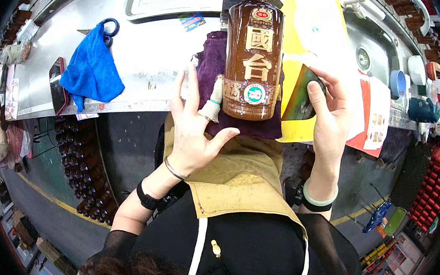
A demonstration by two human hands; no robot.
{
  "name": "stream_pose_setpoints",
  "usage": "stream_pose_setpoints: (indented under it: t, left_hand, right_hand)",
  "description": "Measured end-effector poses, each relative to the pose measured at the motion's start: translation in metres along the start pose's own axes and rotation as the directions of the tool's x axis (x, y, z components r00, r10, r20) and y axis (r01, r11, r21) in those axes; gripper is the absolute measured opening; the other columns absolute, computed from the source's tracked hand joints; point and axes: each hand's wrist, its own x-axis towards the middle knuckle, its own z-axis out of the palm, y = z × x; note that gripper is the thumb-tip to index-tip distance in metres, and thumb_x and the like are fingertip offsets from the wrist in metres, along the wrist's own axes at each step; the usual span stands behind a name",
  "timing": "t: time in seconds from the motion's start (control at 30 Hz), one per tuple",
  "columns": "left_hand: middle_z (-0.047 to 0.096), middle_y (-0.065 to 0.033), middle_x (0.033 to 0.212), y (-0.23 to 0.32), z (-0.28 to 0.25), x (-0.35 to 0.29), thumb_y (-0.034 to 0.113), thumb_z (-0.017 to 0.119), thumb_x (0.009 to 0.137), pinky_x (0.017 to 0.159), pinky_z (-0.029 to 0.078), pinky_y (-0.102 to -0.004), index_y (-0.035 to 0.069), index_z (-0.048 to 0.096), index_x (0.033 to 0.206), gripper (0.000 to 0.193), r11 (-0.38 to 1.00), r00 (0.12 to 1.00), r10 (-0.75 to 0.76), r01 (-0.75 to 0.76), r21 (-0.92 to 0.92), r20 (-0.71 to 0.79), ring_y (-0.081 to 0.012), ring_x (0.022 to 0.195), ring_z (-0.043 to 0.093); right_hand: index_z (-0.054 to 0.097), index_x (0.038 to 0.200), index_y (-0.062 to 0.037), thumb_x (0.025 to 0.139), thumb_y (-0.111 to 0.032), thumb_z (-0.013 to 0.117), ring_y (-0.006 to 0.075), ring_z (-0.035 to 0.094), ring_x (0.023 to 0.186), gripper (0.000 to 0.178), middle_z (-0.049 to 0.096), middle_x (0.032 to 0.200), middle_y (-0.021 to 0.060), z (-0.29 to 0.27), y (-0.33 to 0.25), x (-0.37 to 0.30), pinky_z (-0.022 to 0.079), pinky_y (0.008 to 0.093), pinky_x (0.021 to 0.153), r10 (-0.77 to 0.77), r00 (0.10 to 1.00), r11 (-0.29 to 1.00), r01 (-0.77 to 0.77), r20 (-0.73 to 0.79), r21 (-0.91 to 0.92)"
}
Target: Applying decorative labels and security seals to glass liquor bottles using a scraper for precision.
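A large brown bottle (pixel 253 62) with gold lettering and a clear cap lies on a folded purple cloth (pixel 214 58), its cap pointing away from me. My left hand (pixel 195 125) is beside its lower left side, fingers spread and holding nothing. One finger wears a whitish fabric finger cot (pixel 213 101) with a green band, close to the glass. To the bottle's right, my right hand (pixel 330 102) pinches a dark, glossy sheet (pixel 301 95) with a rainbow sheen. The thumb is on its face and the other fingers are at its edge, over a yellow sheet (pixel 313 25).
A blue cloth (pixel 94 71) partly covers scissors (pixel 109 27) on the metal table at left, beside a dark phone-like object (pixel 57 85). Red and white papers (pixel 371 114) overhang the table edge at right. A sink drain (pixel 363 58) and a blue bowl (pixel 397 84) are beyond.
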Motion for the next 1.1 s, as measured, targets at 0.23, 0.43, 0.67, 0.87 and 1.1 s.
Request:
stream_pose_setpoints:
  t: [0.23,0.43,0.67,0.87,1.1]
  left_hand:
    - [0.053,-0.0222,0.155,0.024,0.008,0.037,0.032,0.095,0.071,0.122,0.029,-0.0540,-0.001,0.056,0.146,0.091,0.985,0.947,0.129,-0.158,-0.075,-0.294,-0.0388,0.145,0.044]
    - [0.063,-0.0218,0.147,0.004,0.002,0.039,0.009,0.084,0.075,0.127,0.021,-0.0552,-0.008,0.054,0.146,0.079,0.979,0.966,0.142,-0.169,-0.113,-0.216,-0.0328,0.136,0.061]
    - [0.061,-0.0229,0.149,-0.002,0.002,0.039,0.005,0.081,0.077,0.126,0.019,-0.0573,-0.010,0.048,0.151,0.082,0.981,0.980,0.165,-0.174,-0.081,-0.112,-0.0349,0.144,0.054]
    - [0.056,-0.0268,0.152,-0.005,0.002,0.036,0.001,0.077,0.079,0.125,0.020,-0.0564,-0.010,0.043,0.153,0.082,0.979,0.980,0.178,-0.185,-0.089,-0.084,-0.0368,0.146,0.051]
    - [0.052,-0.0277,0.156,-0.008,0.004,0.037,-0.003,0.074,0.076,0.125,0.020,-0.0555,-0.010,0.042,0.154,0.084,0.982,0.987,0.156,-0.158,-0.101,-0.036,-0.0368,0.146,0.051]
  right_hand:
    - [0.074,0.121,-0.0022,0.101,-0.002,0.069,0.0108,0.065,0.098,0.021,0.072,0.107,0.0025,0.025,-0.003,-0.006,0.051,0.0262,0.087,-0.075,0.997,0.994,0.077,0.029,-0.084]
    - [0.073,0.114,0.0000,0.096,-0.002,0.072,0.0154,0.067,0.086,0.018,0.074,0.095,0.0085,0.011,0.020,0.003,0.052,0.0293,0.078,-0.128,0.990,0.925,0.098,-0.058,-0.367]
    - [0.073,0.108,-0.0005,0.094,-0.004,0.075,0.0199,0.067,0.085,0.014,0.069,0.092,0.0088,0.033,-0.020,-0.009,0.052,0.0323,0.077,-0.136,0.988,0.974,0.121,-0.070,-0.192]
    - [0.073,0.110,0.0002,0.095,-0.005,0.074,0.0200,0.070,0.087,0.015,0.075,0.098,0.0113,0.006,0.009,-0.007,0.054,0.0330,0.079,0.022,0.991,0.947,-0.063,-0.131,-0.315]
    - [0.071,0.107,0.0013,0.097,-0.006,0.072,0.0247,0.067,0.081,0.013,0.071,0.091,0.0114,0.028,0.014,-0.016,0.053,0.0345,0.077,-0.038,0.997,0.988,0.027,-0.071,-0.149]
